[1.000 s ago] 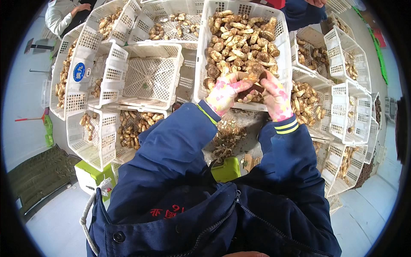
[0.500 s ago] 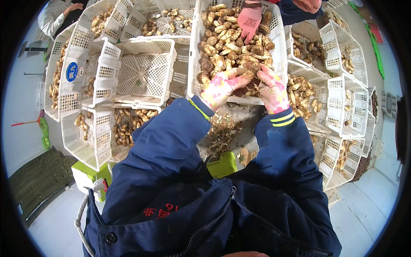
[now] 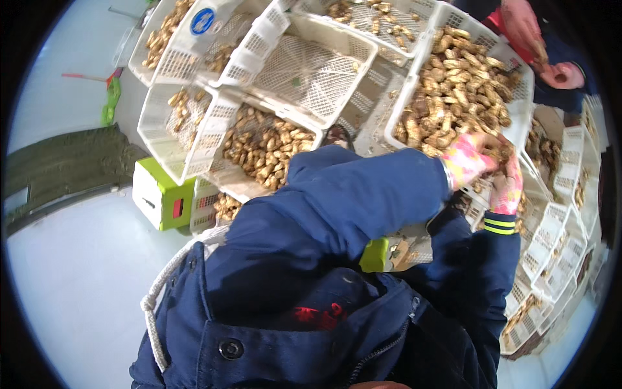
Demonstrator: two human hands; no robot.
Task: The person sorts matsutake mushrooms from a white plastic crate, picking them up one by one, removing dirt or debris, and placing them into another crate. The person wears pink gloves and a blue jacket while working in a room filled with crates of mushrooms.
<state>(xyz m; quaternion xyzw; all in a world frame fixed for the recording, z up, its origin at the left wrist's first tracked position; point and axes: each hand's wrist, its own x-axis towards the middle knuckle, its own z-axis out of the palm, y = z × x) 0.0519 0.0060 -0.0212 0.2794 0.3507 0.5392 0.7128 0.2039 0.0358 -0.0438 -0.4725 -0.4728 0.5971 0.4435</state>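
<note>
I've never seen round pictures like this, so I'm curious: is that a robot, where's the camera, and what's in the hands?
No robot! It's a person wearing patterned gloves. The wide camera sits on their head, looking down, so edges bend and you see their blue sleeves. The left hand and right hand meet near a white basket heaped with what look like mushrooms. Between their fingertips is a brown thing, probably a mushroom, though it's blurry. Another person's pink-gloved hand shows at the top.
</note>
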